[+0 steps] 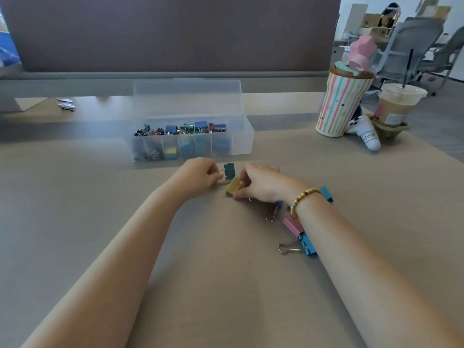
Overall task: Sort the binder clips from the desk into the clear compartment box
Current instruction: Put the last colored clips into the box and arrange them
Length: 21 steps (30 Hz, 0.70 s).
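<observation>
My left hand (199, 175) pinches the wire handles of a dark green binder clip (229, 170), held just above the desk. My right hand (261, 183) grips a yellow binder clip (234, 185) right beside it. Under and behind my right wrist lie a pink clip (292, 226), a blue clip (308, 244) with a silver handle, and another blue clip (327, 193). The clear compartment box (238, 144) stands open beyond my hands, its compartments holding several coloured clips; the rightmost compartment looks bare.
A striped cup (337, 109) with a pink-topped lid, an iced drink (396, 106) in a cardboard holder and a small white toy (366, 135) stand at the right back. A grey partition (170, 33) walls the desk's far edge. A person sits at a distant desk.
</observation>
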### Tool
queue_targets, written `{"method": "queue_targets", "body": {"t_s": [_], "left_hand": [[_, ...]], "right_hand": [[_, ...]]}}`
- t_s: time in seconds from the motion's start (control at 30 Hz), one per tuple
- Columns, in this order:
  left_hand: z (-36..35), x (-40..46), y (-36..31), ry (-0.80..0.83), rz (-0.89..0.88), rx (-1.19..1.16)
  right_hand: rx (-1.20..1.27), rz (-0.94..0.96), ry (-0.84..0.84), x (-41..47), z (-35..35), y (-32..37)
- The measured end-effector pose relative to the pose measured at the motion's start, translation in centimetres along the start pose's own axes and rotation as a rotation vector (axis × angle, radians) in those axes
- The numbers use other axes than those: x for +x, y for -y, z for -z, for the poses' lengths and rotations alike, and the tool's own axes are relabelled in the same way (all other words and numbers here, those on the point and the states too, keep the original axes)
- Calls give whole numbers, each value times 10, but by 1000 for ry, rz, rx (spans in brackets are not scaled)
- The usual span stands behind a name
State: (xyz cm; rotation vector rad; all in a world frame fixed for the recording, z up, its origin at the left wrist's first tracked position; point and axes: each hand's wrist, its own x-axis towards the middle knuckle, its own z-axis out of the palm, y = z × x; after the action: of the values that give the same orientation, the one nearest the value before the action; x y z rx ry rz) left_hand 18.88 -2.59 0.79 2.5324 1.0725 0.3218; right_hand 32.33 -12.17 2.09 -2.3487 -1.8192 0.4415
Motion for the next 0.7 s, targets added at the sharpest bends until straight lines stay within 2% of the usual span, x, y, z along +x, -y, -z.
{"method": "queue_targets", "body": {"t_s": [0.2,0.27,0.37,0.43,0.57,0.7], "left_hand": [[14,16,5,-117,15,-308],[23,23,6,-230,11,-350],[38,42,12,-405,43,-418],[46,57,16,-448,65,-445],[48,83,24,-469,82,-418],[44,104,30,-493,137,-410]], "right_hand": [[229,111,68,14,15,1],[327,120,-33,22,28,-2],[425,80,-278,44,49,-9],[477,60,-416,64,56,-9],[307,22,-644,107,56,0],[68,121,-621,140,51,5]]}}
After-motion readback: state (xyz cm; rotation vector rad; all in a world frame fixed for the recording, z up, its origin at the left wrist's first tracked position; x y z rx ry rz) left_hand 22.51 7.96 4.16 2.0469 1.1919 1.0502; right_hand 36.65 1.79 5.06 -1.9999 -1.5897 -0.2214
